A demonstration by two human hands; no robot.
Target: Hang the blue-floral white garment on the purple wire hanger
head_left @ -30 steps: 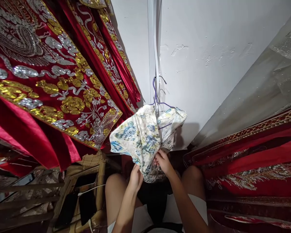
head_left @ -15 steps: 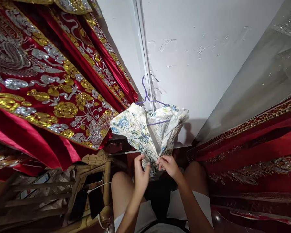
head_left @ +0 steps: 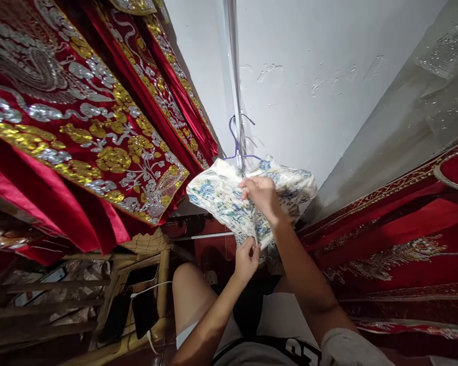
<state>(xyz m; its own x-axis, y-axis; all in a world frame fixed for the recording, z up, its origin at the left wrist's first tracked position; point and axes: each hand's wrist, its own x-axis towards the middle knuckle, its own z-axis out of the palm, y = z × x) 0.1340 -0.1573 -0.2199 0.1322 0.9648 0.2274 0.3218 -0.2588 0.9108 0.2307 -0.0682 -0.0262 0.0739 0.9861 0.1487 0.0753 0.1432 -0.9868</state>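
A white garment with blue and yellow flowers (head_left: 221, 195) hangs in front of me on a purple wire hanger (head_left: 235, 140). At its lower front edge my left hand (head_left: 247, 260) is closed, pinching the fabric. My right hand (head_left: 260, 195) is higher up, near the collar, its fingers closed at the front opening edge. What lies between the right fingertips is too small to make out, though they press at the garment's edge. The two front sides now lie close together, and the right forearm covers part of the right side.
Red cloth with gold and silver sequins (head_left: 114, 157) hangs at the left. More red beaded fabric (head_left: 397, 259) is on the right. A bamboo seat (head_left: 162, 300) at lower left holds phones (head_left: 144, 312) with a white cable. A metal pole (head_left: 232, 61) stands before the white wall.
My right hand has moved up from the lower front to near the collar. My left hand has shifted right and up onto the lower front edge. The gaping front has drawn together.
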